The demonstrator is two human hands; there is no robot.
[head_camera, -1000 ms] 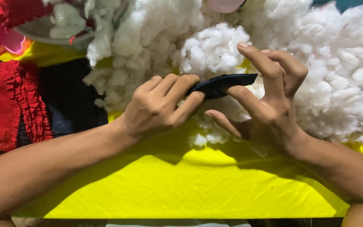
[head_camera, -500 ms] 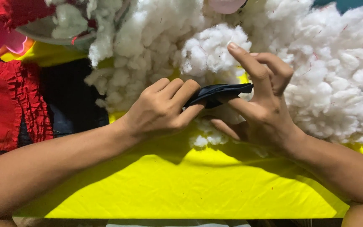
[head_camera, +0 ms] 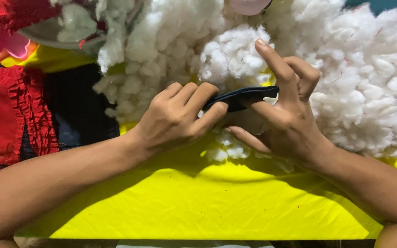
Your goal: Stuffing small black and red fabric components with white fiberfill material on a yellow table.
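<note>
Covering the bench, yellow cloth (head_camera: 198, 206) lies under a white stuffing heap (head_camera: 345, 82); in front of that heap your left hand (head_camera: 178, 119) and right hand (head_camera: 290, 115) both pinch a small dark fabric piece (head_camera: 242, 97).

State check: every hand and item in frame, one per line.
Left hand: shut on black piece.
Right hand: pinching black piece, index finger raised.
Black piece: flat, held above the cloth.
Stuffing: loose heap.
Yellow cloth: spread flat.
Red ruffled fabric: lying at left.
</note>
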